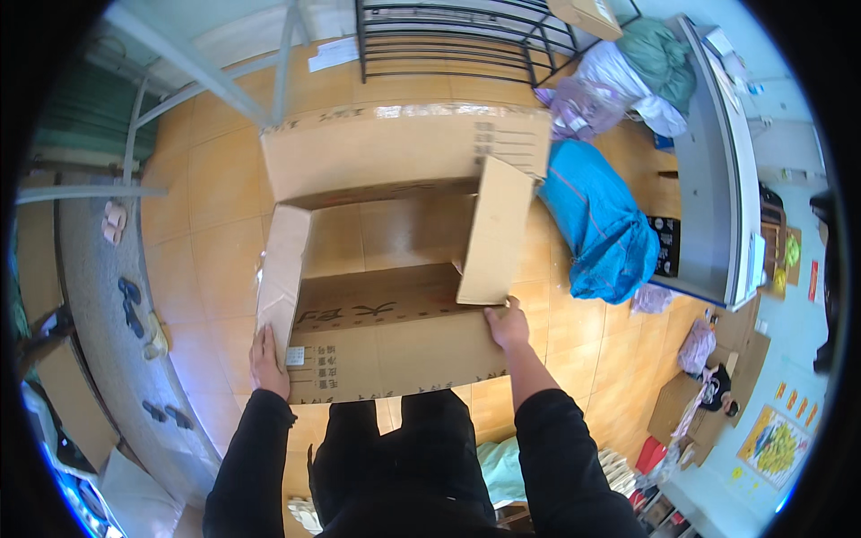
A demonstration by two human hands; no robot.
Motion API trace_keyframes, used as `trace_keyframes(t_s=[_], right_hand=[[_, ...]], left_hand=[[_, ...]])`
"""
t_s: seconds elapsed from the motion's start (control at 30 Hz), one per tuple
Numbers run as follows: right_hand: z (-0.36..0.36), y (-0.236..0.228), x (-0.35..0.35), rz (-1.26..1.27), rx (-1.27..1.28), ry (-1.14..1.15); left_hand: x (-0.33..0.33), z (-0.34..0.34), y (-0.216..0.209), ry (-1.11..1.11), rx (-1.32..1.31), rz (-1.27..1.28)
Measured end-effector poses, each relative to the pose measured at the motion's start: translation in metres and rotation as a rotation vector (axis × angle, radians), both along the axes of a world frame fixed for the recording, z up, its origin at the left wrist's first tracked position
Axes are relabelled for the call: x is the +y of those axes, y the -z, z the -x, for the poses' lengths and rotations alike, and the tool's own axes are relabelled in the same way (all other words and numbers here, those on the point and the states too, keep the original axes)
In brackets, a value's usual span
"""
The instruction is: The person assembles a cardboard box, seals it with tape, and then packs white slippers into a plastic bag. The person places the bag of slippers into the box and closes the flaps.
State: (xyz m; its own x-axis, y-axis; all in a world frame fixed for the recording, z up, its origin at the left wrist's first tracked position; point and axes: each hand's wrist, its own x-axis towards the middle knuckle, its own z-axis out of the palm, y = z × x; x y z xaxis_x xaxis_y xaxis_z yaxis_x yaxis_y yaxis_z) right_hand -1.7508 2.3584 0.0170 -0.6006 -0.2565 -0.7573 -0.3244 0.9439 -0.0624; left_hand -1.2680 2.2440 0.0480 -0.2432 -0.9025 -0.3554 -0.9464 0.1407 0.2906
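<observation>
A large brown cardboard box is held in front of my legs, its flaps folded outward. Tiled floor shows through its middle, so the bottom looks open too. The far flap carries shiny clear tape along its edge. At the near left corner my left hand grips the box, fingers along the edge of the left flap. My right hand is closed on the near right corner, just below the right flap. A small white label sits beside my left hand.
A blue sack lies right of the box, near a white-edged cabinet. Beyond stands a black metal rack. Grey metal posts rise at far left. Shoes line the left side. Another person is at lower right.
</observation>
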Motion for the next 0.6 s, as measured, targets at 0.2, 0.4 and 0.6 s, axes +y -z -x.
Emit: trace_keyframes(t_s=[0.2, 0.4, 0.6], right_hand=[[-0.024, -0.011, -0.029, 0.033, 0.138, -0.248], [0.02, -0.004, 0.001, -0.143, 0.019, -0.469], [0.071, -0.005, 0.073, -0.059, -0.051, -0.256]], left_hand=[[-0.003, 0.018, 0.022, 0.046, -0.335, -0.287], [-0.033, 0.094, 0.019, 0.036, -0.452, -0.271], [-0.036, 0.144, 0.018, 0.168, -0.346, -0.573]])
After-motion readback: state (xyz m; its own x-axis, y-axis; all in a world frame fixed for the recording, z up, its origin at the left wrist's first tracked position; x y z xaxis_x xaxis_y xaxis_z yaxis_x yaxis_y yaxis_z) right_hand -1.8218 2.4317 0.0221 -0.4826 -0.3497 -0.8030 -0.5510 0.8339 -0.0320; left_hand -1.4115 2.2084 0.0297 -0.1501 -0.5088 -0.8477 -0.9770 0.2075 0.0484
